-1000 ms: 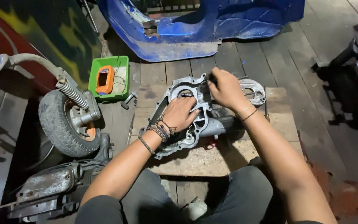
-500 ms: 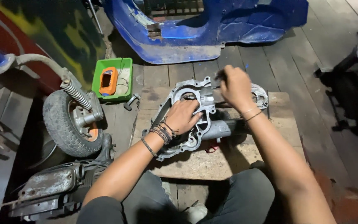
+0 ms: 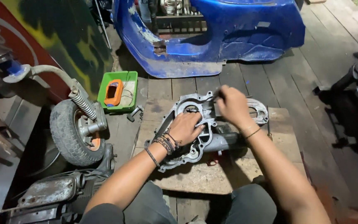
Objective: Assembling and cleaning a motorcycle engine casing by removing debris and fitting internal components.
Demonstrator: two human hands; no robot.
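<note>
Right hand shifted up, blurred, hiding engine casing top

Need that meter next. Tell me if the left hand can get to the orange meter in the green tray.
Probably yes. The left hand rests on the engine casing, and only bare boards and a small loose part lie between it and the orange meter in the green tray.
</note>
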